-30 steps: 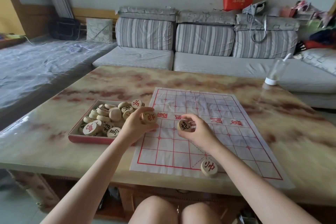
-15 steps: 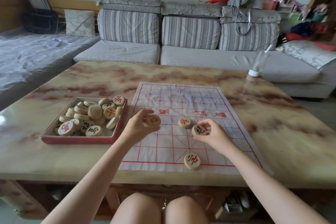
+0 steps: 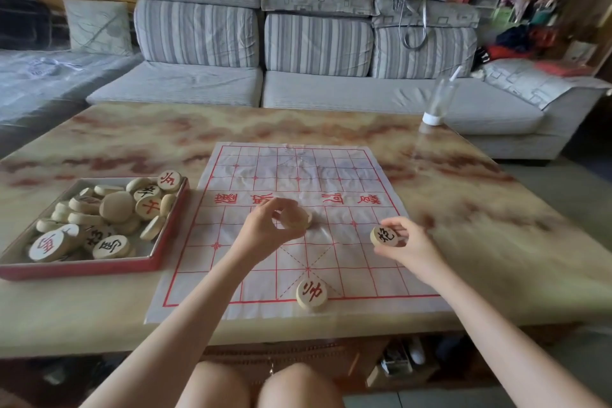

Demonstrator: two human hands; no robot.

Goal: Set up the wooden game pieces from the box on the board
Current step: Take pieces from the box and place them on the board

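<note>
Wooden game pieces, round pale discs with painted characters, are the matter here, and two of them are in hand. The right hand [image 3: 409, 243], right of the frame's centre, pinches a round wooden disc with a black character [image 3: 385, 236] between thumb and fingertips, its face tilted toward the camera, over the right side of the white paper board with a red grid [image 3: 251, 281]. The left hand [image 3: 270, 228], at the frame's centre, curls its fingers around a second pale wooden disc [image 3: 295, 218], whose face is blurred; whether it touches the paper I cannot tell. Just below the middle, a third disc with a red character [image 3: 311, 293] lies flat on the board's near edge line.

Judging by this, the right hand is the nearer to the board's right columns, so its disc should go down there.

At the left of the frame the shallow red-rimmed box [image 3: 99, 267] holds the remaining heap.

Compared with half a second ago, the right hand has carried its disc further right. The disc that lay between the hands no longer shows there, and the left hand's disc no longer shows its character.
</note>
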